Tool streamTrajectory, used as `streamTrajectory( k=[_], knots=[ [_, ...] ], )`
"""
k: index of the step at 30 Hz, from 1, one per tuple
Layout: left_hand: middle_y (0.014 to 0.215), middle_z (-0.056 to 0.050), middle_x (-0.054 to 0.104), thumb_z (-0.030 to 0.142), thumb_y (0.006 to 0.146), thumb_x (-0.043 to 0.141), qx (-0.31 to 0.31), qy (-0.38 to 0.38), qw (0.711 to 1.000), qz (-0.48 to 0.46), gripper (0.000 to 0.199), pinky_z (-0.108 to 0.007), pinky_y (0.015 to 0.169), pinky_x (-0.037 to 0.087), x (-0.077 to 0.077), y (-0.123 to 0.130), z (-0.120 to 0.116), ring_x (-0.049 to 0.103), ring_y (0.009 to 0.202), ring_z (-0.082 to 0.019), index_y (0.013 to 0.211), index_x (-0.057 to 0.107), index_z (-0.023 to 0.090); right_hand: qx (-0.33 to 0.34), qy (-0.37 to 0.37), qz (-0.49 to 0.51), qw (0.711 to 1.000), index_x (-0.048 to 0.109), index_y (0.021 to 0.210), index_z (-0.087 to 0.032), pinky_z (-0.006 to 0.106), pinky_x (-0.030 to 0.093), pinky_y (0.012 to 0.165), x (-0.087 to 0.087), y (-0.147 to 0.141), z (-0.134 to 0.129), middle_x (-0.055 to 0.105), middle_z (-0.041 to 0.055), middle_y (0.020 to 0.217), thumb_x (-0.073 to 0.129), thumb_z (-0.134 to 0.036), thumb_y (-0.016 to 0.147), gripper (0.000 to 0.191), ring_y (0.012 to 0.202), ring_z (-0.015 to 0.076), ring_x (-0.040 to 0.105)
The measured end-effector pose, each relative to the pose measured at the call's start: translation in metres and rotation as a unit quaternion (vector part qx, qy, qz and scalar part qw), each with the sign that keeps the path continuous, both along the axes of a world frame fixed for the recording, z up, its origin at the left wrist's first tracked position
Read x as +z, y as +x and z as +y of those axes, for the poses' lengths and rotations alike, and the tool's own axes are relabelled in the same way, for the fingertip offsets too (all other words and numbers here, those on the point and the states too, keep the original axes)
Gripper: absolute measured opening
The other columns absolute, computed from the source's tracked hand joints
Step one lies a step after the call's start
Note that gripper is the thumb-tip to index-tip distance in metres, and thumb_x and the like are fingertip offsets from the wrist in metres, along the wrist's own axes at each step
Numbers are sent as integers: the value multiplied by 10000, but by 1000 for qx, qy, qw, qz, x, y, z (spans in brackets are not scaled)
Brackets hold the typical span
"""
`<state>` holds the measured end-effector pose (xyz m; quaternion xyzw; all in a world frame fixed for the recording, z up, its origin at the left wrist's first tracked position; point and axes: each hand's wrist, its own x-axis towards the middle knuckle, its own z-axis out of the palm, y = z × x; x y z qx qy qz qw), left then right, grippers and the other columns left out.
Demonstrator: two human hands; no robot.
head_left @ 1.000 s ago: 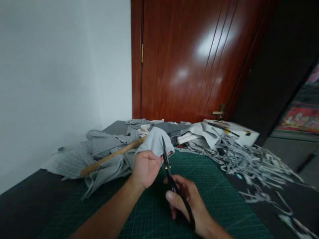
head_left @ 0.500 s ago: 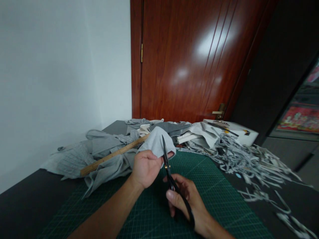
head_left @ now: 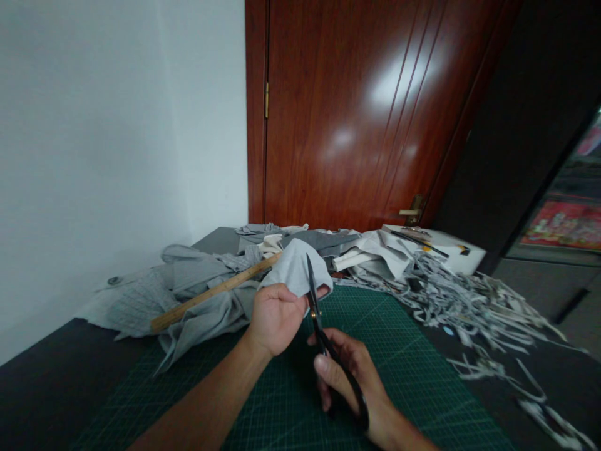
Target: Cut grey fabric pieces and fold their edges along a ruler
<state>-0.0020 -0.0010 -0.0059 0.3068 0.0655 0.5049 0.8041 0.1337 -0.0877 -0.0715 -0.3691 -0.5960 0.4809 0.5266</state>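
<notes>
As the head camera looked down over the surface, a green cutting mat [head_left: 399, 357] with a fine grid lay on a dark tabletop [head_left: 51, 369], spreading beneath both forearms. The left hand [head_left: 278, 319] pinched a pale grey cloth [head_left: 295, 269], which rose at its one o'clock above the mat. At its four o'clock, the right hand [head_left: 352, 369] gripped black scissors [head_left: 317, 327], blades aimed near twelve and overlapping the cloth; contact between them could not be told.

Taking both hands as the dial's centre, a heap of grey fabric [head_left: 197, 275] filled ten o'clock, a wooden ruler [head_left: 216, 293] slanting across it. Cut strips [head_left: 460, 307] tangled at three, beside a white box [head_left: 469, 260] at two. Beyond, a glossy reddish-brown door [head_left: 328, 156] stood at twelve, a pale wall [head_left: 117, 125] toward ten, and a dark cabinet [head_left: 498, 125] toward two.
</notes>
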Motion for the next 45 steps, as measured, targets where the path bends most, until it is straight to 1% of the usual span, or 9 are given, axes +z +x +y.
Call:
streamTrajectory(
  k=[3, 7, 12, 16, 23, 31, 39, 42, 45],
  knots=[
    [945, -137, 773, 115, 537, 567, -8, -4, 1000, 0, 669, -546, 1066, 507, -1, -1, 1, 736, 951, -315, 1193, 696, 87, -4, -3, -4, 1000, 586, 1045, -158, 189, 380, 401, 0, 0, 0, 520, -78, 542, 724, -734, 842, 626, 389, 82, 455],
    [975, -115, 775, 81, 545, 559, 3, -3, 1000, -25, 667, -560, 1102, 477, -1, -1, 1, 729, 999, -321, 1196, 700, 104, -8, -16, -10, 1000, 584, 1044, -156, 184, 359, 389, 1, -1, 0, 507, -86, 525, 717, -750, 834, 645, 377, 82, 444],
    [977, -119, 775, 79, 542, 562, 10, 3, 1000, -21, 677, -600, 1103, 468, 1, 0, 1, 727, 970, -329, 1204, 700, 108, -15, -27, -19, 999, 580, 1037, -156, 179, 348, 380, 1, -3, 0, 492, -95, 505, 705, -777, 822, 669, 369, 81, 432],
    [1042, -119, 778, 55, 557, 562, 26, 12, 999, -31, 693, -622, 1099, 470, 0, 0, 1, 720, 1022, -337, 1232, 700, 128, -16, -32, -21, 999, 574, 1041, -163, 180, 350, 378, 3, -3, -1, 487, -101, 496, 701, -777, 823, 664, 367, 83, 423],
    [1126, -113, 778, 39, 559, 548, 31, 16, 999, -41, 747, -627, 1092, 481, 2, 1, -1, 715, 1083, -359, 1285, 694, 142, -22, -31, -26, 999, 577, 1028, -169, 180, 329, 373, 6, -4, -3, 483, -103, 486, 707, -759, 835, 634, 358, 80, 411],
    [1141, -116, 775, 48, 558, 552, 30, 12, 998, -45, 768, -622, 1101, 476, 5, 2, -2, 717, 1096, -363, 1309, 678, 149, -22, -32, -29, 999, 587, 1025, -169, 172, 317, 364, 5, -4, -2, 485, -105, 496, 712, -757, 835, 631, 351, 72, 404],
    [1113, -133, 781, 56, 537, 553, 22, 0, 999, -37, 750, -637, 1114, 471, 5, 2, -2, 735, 1063, -372, 1273, 681, 114, -26, -45, -25, 998, 609, 1045, -164, 166, 317, 353, 3, -5, -3, 485, -106, 503, 743, -742, 819, 635, 343, 68, 401],
    [1146, -127, 781, 32, 544, 546, 34, -1, 998, -46, 766, -627, 1106, 485, 6, 2, -2, 727, 1105, -371, 1293, 676, 124, -23, -43, -23, 999, 610, 1048, -160, 165, 317, 351, 2, -5, -3, 480, -107, 504, 744, -737, 821, 634, 344, 68, 401],
    [1173, -105, 784, -3, 588, 536, 66, -11, 995, -68, 767, -596, 1090, 510, 7, 2, -2, 726, 1135, -350, 1326, 668, 157, -24, -38, -20, 999, 608, 1060, -157, 163, 322, 351, 0, -5, -3, 479, -110, 507, 738, -724, 836, 624, 342, 66, 399]
  ],
)
